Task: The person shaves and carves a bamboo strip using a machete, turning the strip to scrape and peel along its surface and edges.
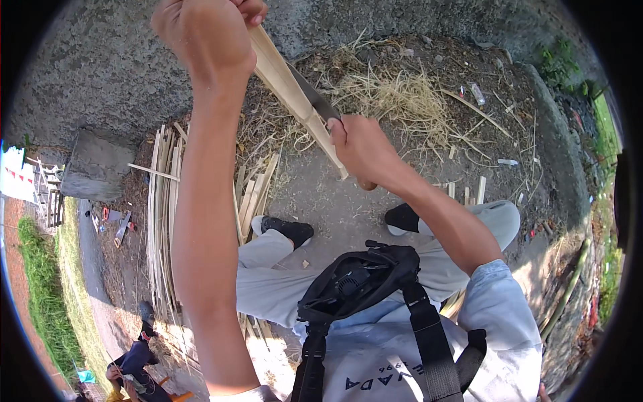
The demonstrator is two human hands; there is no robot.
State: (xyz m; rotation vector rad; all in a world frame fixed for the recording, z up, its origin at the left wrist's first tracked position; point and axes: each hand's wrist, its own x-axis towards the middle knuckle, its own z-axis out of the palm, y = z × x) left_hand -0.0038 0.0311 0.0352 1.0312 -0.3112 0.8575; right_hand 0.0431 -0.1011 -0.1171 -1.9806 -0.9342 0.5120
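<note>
My left hand (204, 33) is closed around the upper end of a long, pale split bamboo strip (281, 84), raised at the top of the view. The strip slants down to the right, past a node, and its lower end hangs over the ground between my feet. My right hand (365, 147) grips a knife, its handle hidden in the fist. The dark knife blade (313, 94) points up and left, lying along the strip's right side near the node. Whether its edge is cutting into the bamboo cannot be made out.
Bamboo shavings (395, 100) are heaped by the concrete wall (375, 20). Long bamboo strips (161, 221) lie to the left, near a concrete block (100, 164). A clear plastic bottle (477, 94) lies far right. Another person (137, 368) sits at lower left.
</note>
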